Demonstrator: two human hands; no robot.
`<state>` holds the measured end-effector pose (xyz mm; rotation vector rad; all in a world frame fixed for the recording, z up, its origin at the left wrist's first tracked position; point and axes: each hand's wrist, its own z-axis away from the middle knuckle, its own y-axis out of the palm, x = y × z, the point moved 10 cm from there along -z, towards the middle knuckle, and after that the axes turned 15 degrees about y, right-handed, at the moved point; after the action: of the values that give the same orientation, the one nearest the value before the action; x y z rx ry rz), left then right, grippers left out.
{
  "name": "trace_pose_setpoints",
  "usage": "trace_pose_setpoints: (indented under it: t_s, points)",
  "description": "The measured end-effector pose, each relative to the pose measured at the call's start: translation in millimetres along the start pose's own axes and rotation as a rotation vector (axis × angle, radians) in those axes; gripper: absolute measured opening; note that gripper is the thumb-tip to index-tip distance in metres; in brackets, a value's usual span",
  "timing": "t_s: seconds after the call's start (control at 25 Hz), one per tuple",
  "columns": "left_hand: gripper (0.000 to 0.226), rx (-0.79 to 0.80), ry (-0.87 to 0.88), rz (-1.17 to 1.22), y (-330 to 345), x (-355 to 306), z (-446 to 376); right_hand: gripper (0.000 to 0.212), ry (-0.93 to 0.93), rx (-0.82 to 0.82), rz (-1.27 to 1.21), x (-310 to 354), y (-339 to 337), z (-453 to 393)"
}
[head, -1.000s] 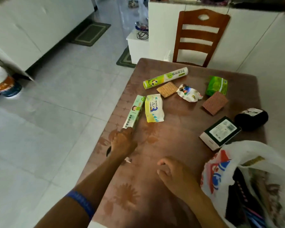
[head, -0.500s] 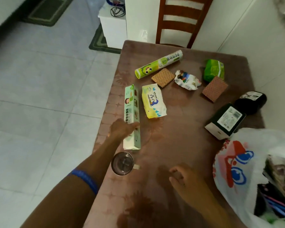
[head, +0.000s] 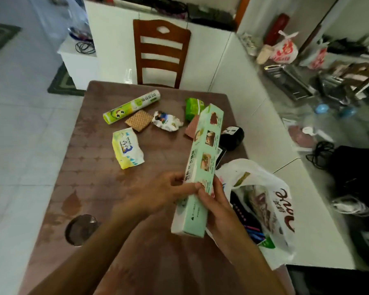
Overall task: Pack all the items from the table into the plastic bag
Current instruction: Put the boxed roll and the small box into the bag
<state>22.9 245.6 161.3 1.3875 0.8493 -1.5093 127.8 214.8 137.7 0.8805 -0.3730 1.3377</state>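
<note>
Just two hands (head: 158,196) (head: 219,209), one box (head: 200,167)

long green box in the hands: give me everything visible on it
The long green box looks like thin cardboard: pale mint, with small food photos and dark print down one face. It is closed, lifted off the table and tilted, far end up. The left hand and right hand both grip its near half, beside the plastic bag.
</note>
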Motion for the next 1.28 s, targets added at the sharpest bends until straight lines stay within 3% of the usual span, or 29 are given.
trace_pose_setpoints:
  t_s: [0.12, 0.28, 0.36, 0.44, 0.52, 0.6, 0.72, 0.8, 0.96, 1.04, 1.2, 1.28]
  points:
    - [0.027, 0.015, 0.037, -0.121, 63.2, -2.8, -22.3, 0.054, -0.037, -0.068, -0.092, 19.9, -70.6, 26.9]
    - [0.028, -0.242, 0.196, -0.718, 98.8, -0.6, -50.5, 0.039, 0.052, -0.149, 0.139, 41.5, -179.1, 68.3]
    - [0.037, -0.102, 0.1, -1.01, 122.9, 29.9, -61.9, 0.055, 0.175, -0.169, 0.301, 38.9, -229.8, 85.3]
    - [0.053, -0.032, -0.044, -1.145, 137.5, 62.4, -65.7, 0.095, 0.316, -0.102, 0.525, 25.8, -264.1, 95.5]
    - [0.063, -0.112, -0.107, -1.107, 136.1, 75.2, -68.4, 0.101, 0.456, -0.036, 0.533, 5.9, -293.3, 92.5]
    - [0.074, -0.181, -0.093, -1.058, 132.6, 72.2, -72.1, 0.092, 0.53, 0.009, 0.531, -8.0, -299.6, 84.7]
    - [0.076, -0.195, -0.073, -1.017, 128.5, 61.2, -71.3, 0.049, 0.474, 0.042, 0.337, -2.2, -273.6, 65.0]
    - [0.073, -0.166, -0.058, -0.987, 133.8, 57.0, -67.3, 0.032, 0.338, -0.05, 0.29, 16.1, -254.1, 40.0]
    - [0.073, -0.155, -0.005, -0.939, 146.3, 54.8, -62.4, 0.05, 0.056, -0.33, 0.823, 33.6, -231.8, -11.2]
    - [0.072, -0.181, 0.018, -0.88, 145.6, 54.7, -65.2, 0.056, 0.038, -0.331, 0.974, 13.5, -226.8, -24.7]
    - [0.074, -0.216, 0.056, -0.807, 133.9, 60.1, -67.0, 0.028, -0.001, -0.283, 1.173, -7.1, -220.6, -24.2]
    - [0.07, -0.228, 0.069, -0.819, 125.8, 60.8, -66.4, 0.021, -0.101, -0.333, 1.175, 8.1, -215.9, -21.4]
